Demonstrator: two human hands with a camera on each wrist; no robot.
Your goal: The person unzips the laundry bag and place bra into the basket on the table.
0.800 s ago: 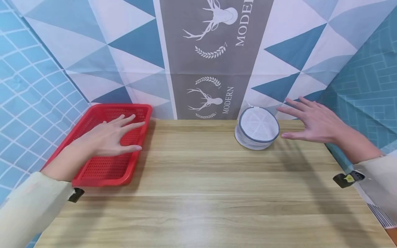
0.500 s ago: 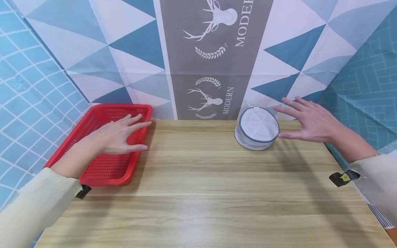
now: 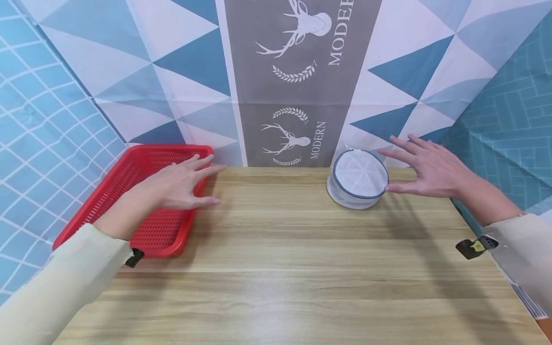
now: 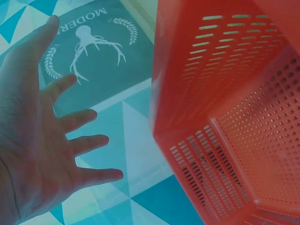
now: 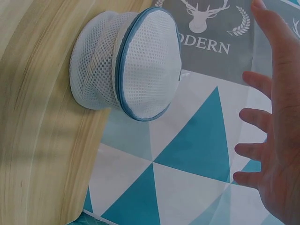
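Hands spread and empty: left hand (image 3: 183, 186) over a red basket (image 3: 186, 230), right hand (image 3: 431, 168) beside a white mesh bag (image 3: 360, 175)

Head view: I look down at a wooden table (image 3: 276, 244), a deer-print cloth (image 3: 297, 96) behind it at twelve o'clock. The mesh bag stands at three o'clock by the table's back edge, its round, blue-edged top facing up. My right hand is farther out at three o'clock, fingers apart, thumb tip nearest the bag. My left hand hangs at nine o'clock, above the basket's three o'clock rim, fingers stretched, holding nothing.

Left wrist view: my palm is at nine o'clock, fingers fanned; the basket's slotted wall rises at three o'clock, a gap showing between.

Right wrist view: the bag sits near eleven o'clock, my right hand at three o'clock, thumb and fingers released, plainly apart from it.

I judge this to be the approach, with nothing grasped yet. The next move seems to call for my right hand to come in toward nine o'clock and pinch the bag's side, lightly, since the mesh looks soft. What my left hand is meant for, I cannot tell.
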